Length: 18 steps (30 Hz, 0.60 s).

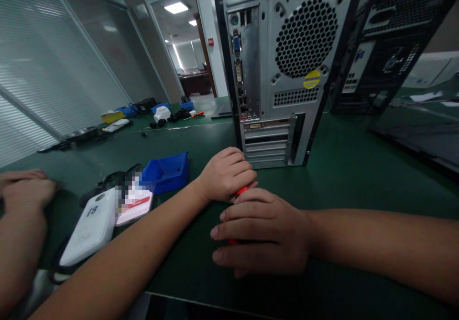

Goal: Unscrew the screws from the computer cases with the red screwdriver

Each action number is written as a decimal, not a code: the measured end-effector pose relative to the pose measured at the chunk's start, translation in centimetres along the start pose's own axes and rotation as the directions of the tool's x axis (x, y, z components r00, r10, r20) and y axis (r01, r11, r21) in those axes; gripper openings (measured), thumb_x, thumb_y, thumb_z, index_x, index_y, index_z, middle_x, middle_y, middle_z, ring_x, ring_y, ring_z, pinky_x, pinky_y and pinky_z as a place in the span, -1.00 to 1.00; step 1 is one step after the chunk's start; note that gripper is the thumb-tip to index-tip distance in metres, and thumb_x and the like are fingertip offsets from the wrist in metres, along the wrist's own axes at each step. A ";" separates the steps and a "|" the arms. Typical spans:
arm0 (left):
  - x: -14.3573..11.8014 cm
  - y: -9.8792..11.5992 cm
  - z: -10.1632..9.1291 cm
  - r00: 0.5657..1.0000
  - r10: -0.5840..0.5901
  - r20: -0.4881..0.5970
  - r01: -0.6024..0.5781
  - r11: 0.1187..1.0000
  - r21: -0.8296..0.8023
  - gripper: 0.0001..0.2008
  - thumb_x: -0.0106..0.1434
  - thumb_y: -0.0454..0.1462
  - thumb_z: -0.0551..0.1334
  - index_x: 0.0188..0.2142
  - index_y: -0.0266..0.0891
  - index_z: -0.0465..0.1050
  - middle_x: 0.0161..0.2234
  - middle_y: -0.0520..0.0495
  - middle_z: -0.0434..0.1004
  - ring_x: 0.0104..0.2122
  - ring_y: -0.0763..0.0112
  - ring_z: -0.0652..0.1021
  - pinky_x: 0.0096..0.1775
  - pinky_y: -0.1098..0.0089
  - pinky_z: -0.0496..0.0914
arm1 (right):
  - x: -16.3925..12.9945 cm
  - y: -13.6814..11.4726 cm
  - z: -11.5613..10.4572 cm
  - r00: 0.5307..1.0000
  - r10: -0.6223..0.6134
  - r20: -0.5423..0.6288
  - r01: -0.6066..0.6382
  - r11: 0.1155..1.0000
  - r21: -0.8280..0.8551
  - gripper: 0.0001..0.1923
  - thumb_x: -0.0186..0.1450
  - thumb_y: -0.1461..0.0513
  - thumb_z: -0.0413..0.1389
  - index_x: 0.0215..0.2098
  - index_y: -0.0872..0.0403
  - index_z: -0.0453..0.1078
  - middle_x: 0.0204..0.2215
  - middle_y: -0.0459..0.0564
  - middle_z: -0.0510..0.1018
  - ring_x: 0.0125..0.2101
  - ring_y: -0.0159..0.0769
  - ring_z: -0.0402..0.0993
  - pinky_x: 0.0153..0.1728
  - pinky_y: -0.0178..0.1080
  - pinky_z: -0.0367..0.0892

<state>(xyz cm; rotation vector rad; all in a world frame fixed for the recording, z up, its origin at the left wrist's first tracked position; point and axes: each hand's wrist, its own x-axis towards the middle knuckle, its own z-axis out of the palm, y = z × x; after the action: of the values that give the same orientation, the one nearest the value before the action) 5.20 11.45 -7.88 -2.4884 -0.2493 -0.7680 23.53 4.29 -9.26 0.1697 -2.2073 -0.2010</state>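
Between the two hands, near the front edge of the green table (344,186), is a red object (242,191), mostly hidden. The left hand (227,174) holds its upper visible part, with the fingers curled and pressed together. The right hand (265,234) lies just beside, nearer the table edge, with its fingers slightly spread; red also shows between two of them. Whether the right fingers grip the object cannot be told, nor whether both red patches belong to one piece.

Directly beyond the hands stands a computer case (268,90), upright, its back panel facing the person. Left of the hands are a blue tray (168,183), a card (136,208) and a white device (89,229). A co-worker's hand (28,186) is at the far left. A second computer case (385,57) stands at the right. Farther back at left lies an orange screwdriver (198,114).
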 end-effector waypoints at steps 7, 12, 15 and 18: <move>-0.1 -0.1 0.4 0.999 -0.011 0.036 0.010 0.999 0.039 -0.82 0.36 -0.18 0.19 -0.26 -0.25 0.46 -0.36 -0.04 0.57 -0.28 0.35 0.52 -0.22 0.31 0.40 | -0.1 0.3 -0.1 0.979 0.188 -0.083 -0.182 0.980 0.075 -0.71 0.31 0.07 0.28 -0.43 0.09 0.44 -0.53 -0.16 0.39 -0.40 -0.43 0.33 -0.30 -0.27 0.19; -0.1 0.0 0.4 1.000 0.026 0.015 -0.026 1.000 -0.001 -0.73 0.41 -0.18 0.06 -0.25 -0.26 0.48 -0.33 -0.09 0.58 -0.24 0.33 0.56 -0.24 0.30 0.44 | -0.2 0.3 -0.1 0.970 0.216 -0.110 -0.209 0.975 0.073 -0.70 0.38 0.07 0.18 -0.41 0.10 0.39 -0.49 -0.14 0.39 -0.37 -0.43 0.33 -0.28 -0.29 0.23; -0.1 0.0 0.4 0.999 0.028 0.031 -0.028 1.000 0.006 -0.75 0.41 -0.19 0.09 -0.31 -0.24 0.47 -0.35 -0.05 0.58 -0.23 0.37 0.58 -0.23 0.34 0.46 | 0.0 0.3 0.1 0.964 0.260 -0.055 -0.249 0.956 0.155 -0.74 0.41 0.07 0.16 -0.25 0.11 0.44 -0.42 -0.12 0.51 -0.32 -0.43 0.42 -0.23 -0.30 0.28; -0.1 0.0 0.5 0.998 0.027 0.058 -0.028 0.999 0.019 -0.75 0.38 -0.16 0.19 -0.39 -0.23 0.44 -0.39 -0.02 0.55 -0.25 0.39 0.58 -0.24 0.37 0.47 | 0.0 0.4 0.5 0.993 0.116 0.006 -0.116 0.984 0.133 -0.76 0.36 0.11 0.24 -0.10 0.09 0.48 -0.45 -0.16 0.53 -0.41 -0.42 0.40 -0.32 -0.28 0.23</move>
<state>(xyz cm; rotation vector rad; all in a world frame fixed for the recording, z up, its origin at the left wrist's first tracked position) 5.38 11.68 -8.24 -2.4925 -0.2413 -0.6806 23.12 4.67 -9.47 0.1147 -2.2222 0.0115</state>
